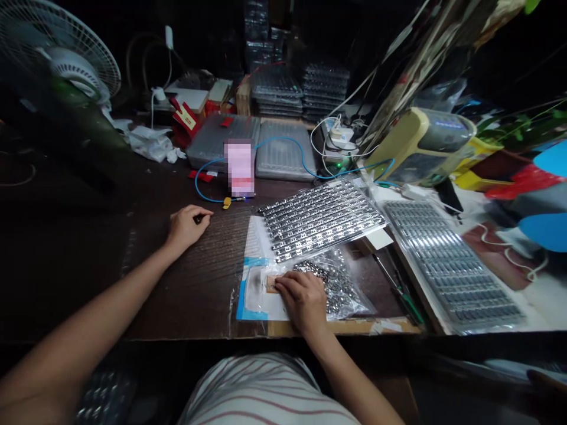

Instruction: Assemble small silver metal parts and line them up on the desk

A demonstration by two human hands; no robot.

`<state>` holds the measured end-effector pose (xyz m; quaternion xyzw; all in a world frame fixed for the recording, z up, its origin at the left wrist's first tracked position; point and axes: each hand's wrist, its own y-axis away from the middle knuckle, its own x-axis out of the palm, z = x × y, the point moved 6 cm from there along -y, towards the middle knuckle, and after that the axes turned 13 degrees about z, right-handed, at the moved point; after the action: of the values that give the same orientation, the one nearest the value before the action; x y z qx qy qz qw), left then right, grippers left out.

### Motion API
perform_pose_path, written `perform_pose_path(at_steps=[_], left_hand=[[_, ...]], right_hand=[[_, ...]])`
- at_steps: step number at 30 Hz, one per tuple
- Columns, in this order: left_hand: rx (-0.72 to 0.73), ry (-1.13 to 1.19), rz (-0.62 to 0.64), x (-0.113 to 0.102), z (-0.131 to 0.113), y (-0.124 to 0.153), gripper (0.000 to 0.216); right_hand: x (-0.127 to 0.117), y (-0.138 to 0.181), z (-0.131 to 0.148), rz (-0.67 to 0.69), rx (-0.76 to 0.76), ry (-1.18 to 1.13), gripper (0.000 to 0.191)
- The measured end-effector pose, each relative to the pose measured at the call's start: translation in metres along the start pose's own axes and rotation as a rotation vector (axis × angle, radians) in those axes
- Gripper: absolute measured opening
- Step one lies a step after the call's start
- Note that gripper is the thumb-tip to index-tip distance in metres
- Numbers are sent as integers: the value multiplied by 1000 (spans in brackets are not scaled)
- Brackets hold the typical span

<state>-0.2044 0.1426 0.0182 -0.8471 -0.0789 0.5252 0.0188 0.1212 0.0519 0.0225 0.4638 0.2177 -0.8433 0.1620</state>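
My left hand [188, 227] rests on the dark table with its fingers curled into a pinch. A small dark spot shows between thumb and fingers, and I cannot tell what it is. My right hand [305, 300] is closed, its fingertips at a small orange-brown square [270, 284] on a blue-and-white card [253, 310]. Whatever those fingertips hold is too small to make out. Beside and partly behind this hand lies a clear bag [348, 292] of many small shiny metal parts. Above it sits a clear tray [323, 218] with rows of metal pieces.
A second filled tray [456, 268] lies to the right. A green-handled screwdriver [410, 304] is near the front edge. Behind are a phone-like pixelated item [240, 168], a blue cable [305, 159], closed trays [286, 150] and a yellow machine [411, 147]. A fan [66, 59] stands at left.
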Motion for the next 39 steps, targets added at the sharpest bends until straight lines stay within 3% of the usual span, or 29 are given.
perform_pose_path(at_steps=[3, 7, 11, 17, 23, 26, 29, 32, 35, 39], left_hand=[[39, -56, -1, 4, -21, -4, 20], [217, -4, 116, 27, -82, -32, 24], [173, -60, 168, 50, -121, -60, 21], [127, -119, 209, 59, -125, -65, 21], [139, -101, 220, 56, -128, -62, 18], [112, -23, 162, 46, -125, -60, 17], [151, 238, 154, 35, -119, -42, 24], [182, 491, 321, 37, -119, -5, 32], [193, 530, 422, 43, -130, 43, 24], [271, 432, 409, 56, -154, 92, 14]], right_hand=[[1, -1, 2, 8, -5, 19, 11], [-4, 1, 0, 7, 1, 72, 14], [-22, 11, -18, -30, 76, 220, 23], [-28, 20, -43, -10, 147, 257, 13], [-25, 18, -45, -68, 141, 185, 14], [-26, 21, -48, -114, 135, 136, 16], [-28, 23, -51, -144, 140, 82, 16], [-27, 23, -52, -135, 126, 43, 14], [-26, 21, -51, -114, 109, 30, 14], [-25, 21, -51, -93, 101, 23, 15]])
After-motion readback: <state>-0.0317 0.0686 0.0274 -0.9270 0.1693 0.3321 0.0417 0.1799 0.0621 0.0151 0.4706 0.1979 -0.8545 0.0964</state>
